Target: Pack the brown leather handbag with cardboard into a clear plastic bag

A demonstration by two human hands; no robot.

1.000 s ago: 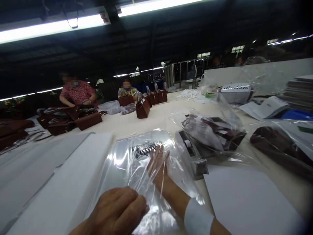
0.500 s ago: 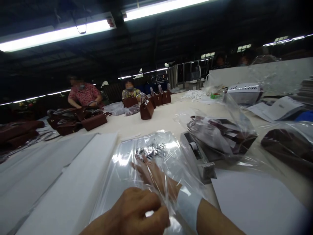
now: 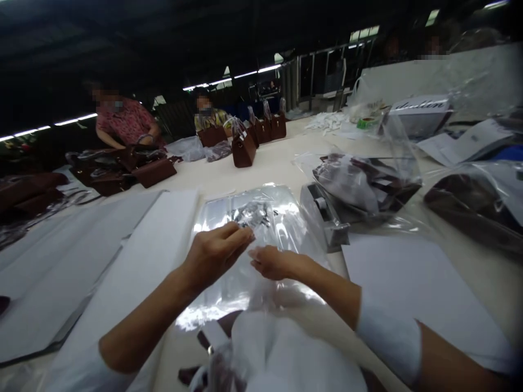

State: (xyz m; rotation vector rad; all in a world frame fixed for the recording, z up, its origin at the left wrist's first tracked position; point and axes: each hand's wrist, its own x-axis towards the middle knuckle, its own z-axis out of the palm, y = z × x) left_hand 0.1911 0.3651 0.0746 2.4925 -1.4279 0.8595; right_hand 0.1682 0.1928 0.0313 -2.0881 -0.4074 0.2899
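My left hand (image 3: 220, 251) and my right hand (image 3: 272, 262) come close together, fingers pinched on the gathered top of a clear plastic bag (image 3: 261, 296). Below them, at the near edge, this bag surrounds a brown handbag (image 3: 226, 322) with white wrapping (image 3: 281, 354) around it; part is cut off by the frame. Under and beyond my hands lies a stack of flat clear plastic bags (image 3: 216, 209) with dark print. Just right of the stack stands a tape dispenser (image 3: 327, 218).
White sheets (image 3: 159, 250) lie left, white paper (image 3: 417, 288) right. Bagged brown handbags (image 3: 363, 182) sit at the right. More brown handbags (image 3: 244, 147) stand farther back, and others (image 3: 122, 169) are piled before a person in a red patterned shirt (image 3: 126, 122). Another person sits behind.
My right hand has come off the plastic bag stack and both hands now pinch the gathered plastic. The wrapped brown handbag has come into view below. The view has tilted down.
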